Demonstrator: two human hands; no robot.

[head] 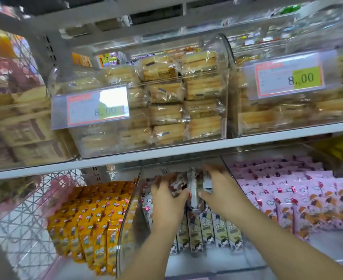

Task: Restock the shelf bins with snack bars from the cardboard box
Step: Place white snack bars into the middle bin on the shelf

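Two-handed clamp: left hand (166,191), right hand (219,188) squeeze white-wrapped snack bar bundle (194,183) between them, directly over clear plastic bin (129,211).

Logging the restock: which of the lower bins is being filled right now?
The middle bin, with the white packs: the held bundle is inside it. The yellow packs on its left and pink packs on its right are untouched.

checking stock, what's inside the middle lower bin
In the bin, white bars stand in a row at the front. The left hand and right hand grip a bundle above them, hiding what lies behind.
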